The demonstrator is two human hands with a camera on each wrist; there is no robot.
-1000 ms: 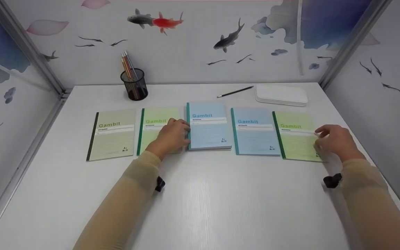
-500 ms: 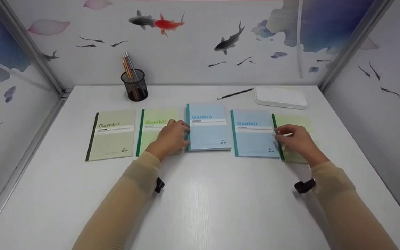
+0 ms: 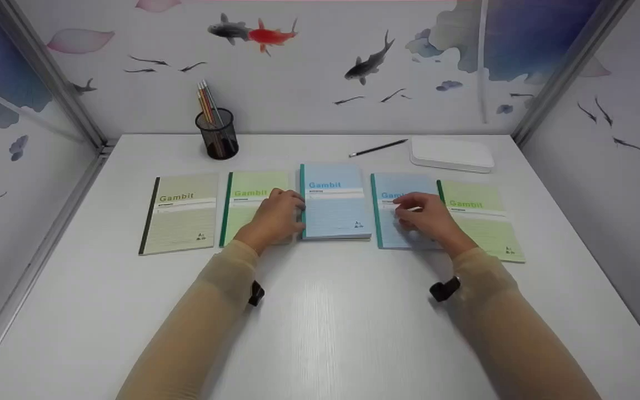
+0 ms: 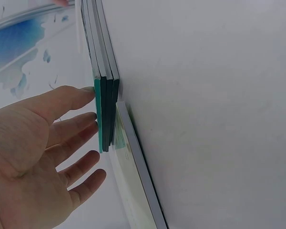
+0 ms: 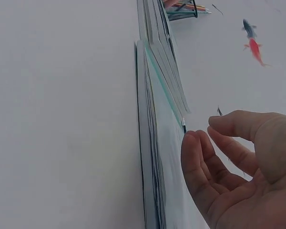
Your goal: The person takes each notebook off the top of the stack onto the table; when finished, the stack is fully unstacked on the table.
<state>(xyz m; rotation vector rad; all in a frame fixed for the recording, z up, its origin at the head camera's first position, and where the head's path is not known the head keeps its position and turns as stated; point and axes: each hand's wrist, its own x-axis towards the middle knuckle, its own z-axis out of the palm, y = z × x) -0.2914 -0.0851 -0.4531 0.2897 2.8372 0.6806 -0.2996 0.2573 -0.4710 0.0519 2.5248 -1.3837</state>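
Note:
A stack of several notebooks with a blue one on top [image 3: 334,211] lies mid-table. The left hand [image 3: 275,216] reaches over a green notebook [image 3: 236,222] to its left and touches the stack's green spines [image 4: 102,114] with its fingertips. Over a second blue notebook [image 3: 386,233], right of the stack, hovers the right hand [image 3: 425,214]; its fingers are loosely bent with nothing between them. The right wrist view shows a gap between this hand and the notebook edges [image 5: 150,143]. Another green notebook [image 3: 481,233] lies at the far right, slightly under the right hand's wrist side.
An olive notebook [image 3: 178,222] lies at the far left. Behind the row stand a black mesh cup [image 3: 217,136] of pencils, a loose black pencil [image 3: 378,148] and a white case [image 3: 451,154]. Printed wall panels [image 3: 298,105] enclose the white table [image 3: 309,333] on three sides.
The right hand has moved left, from the right edge of the far-right green notebook to above the blue notebook beside it. The left hand has stayed at the stack's spine.

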